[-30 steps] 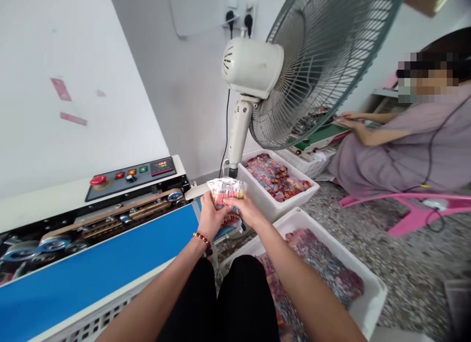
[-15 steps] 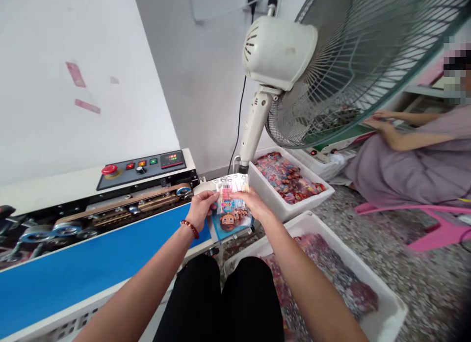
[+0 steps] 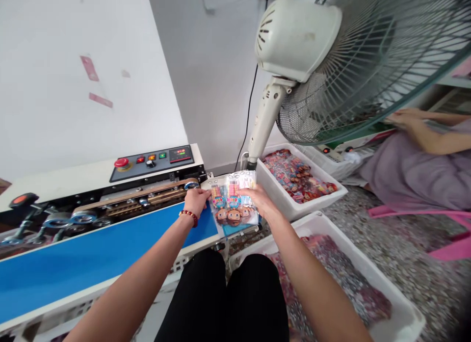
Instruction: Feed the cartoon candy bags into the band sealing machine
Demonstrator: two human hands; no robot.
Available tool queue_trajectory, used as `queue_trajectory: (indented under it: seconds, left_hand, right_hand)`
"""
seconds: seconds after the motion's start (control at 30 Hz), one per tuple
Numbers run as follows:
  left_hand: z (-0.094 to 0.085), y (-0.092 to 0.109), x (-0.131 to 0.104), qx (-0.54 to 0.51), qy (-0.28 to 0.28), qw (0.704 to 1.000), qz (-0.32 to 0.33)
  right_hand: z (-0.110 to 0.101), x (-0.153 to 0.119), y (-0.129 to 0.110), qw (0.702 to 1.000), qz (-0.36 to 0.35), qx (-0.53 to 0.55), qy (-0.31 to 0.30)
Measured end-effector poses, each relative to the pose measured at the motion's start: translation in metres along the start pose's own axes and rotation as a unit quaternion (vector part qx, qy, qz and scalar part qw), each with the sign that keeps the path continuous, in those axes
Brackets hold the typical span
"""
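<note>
Clear plastic packets [image 3: 234, 202] with colourful "Stick" printing and brown cartoon faces lie fanned out at the right end of the blue conveyor belt [image 3: 140, 251]. My left hand [image 3: 196, 203], with a beaded bracelet on the wrist, pinches the left edge of one packet near the sealing machine [image 3: 158, 172]. My right hand [image 3: 256, 197] is closed on the right side of the packets, thumb across their front. Some of the packets' overlap is hidden, so I cannot tell how many there are.
A large fan [image 3: 298, 42] stands behind and right of the packets. Two white bins, one farther back [image 3: 340, 190] and one in front [image 3: 408, 310], hold many packets. A co-worker [image 3: 434, 160] sits at the right by a pink chair [image 3: 451, 239].
My left hand has moved left, drawing one packet's edge out from the others. The packets now lie fanned side by side. The view has shifted slightly.
</note>
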State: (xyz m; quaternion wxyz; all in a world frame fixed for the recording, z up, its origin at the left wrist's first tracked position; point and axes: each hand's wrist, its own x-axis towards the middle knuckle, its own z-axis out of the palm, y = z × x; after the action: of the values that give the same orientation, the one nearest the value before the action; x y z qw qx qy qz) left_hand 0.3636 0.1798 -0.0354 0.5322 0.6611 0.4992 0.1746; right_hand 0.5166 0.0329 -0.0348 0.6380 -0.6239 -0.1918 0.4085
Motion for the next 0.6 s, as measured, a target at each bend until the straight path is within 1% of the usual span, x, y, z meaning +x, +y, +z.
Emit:
queue_trajectory:
  seconds: [0.1,0.23,0.33,0.4,0.43,0.47,0.5,0.57,0.6]
  left_hand:
    - [-0.015,-0.005,0.004,0.06,0.014,0.998,0.003]
    - [-0.038,-0.008,0.006,0.112,0.025,0.993,0.001]
    - [-0.062,-0.015,0.005,0.143,0.037,0.989,-0.015]
    - [-0.082,-0.023,-0.001,0.179,0.048,0.983,-0.02]
    - [-0.092,-0.029,-0.006,0.196,0.064,0.978,-0.02]
    - [-0.101,-0.034,-0.013,0.21,0.094,0.973,-0.014]
    - [-0.107,-0.039,-0.021,0.22,0.14,0.965,-0.002]
    - [-0.112,-0.046,-0.039,0.224,0.241,0.943,0.042]
    - [-0.109,-0.046,-0.048,0.22,0.262,0.937,0.073]
  right_hand:
    - [0.0,0.002,0.001,1.0,-0.005,-0.002,0.004]
    - [-0.001,0.005,0.004,1.0,-0.005,-0.008,0.029]
    - [0.002,0.005,0.003,0.999,-0.003,-0.004,0.039]
    - [0.007,0.005,0.002,0.999,-0.007,0.001,0.035]
    - [0.009,0.005,0.0,1.0,-0.01,0.002,0.027]
    - [0.012,0.005,-0.001,1.0,-0.011,0.002,0.017]
    - [0.014,0.005,-0.002,1.0,-0.011,0.001,0.003]
    - [0.019,0.007,-0.005,1.0,-0.006,-0.008,-0.028]
    - [0.021,0.007,-0.005,0.999,-0.003,-0.013,-0.041]
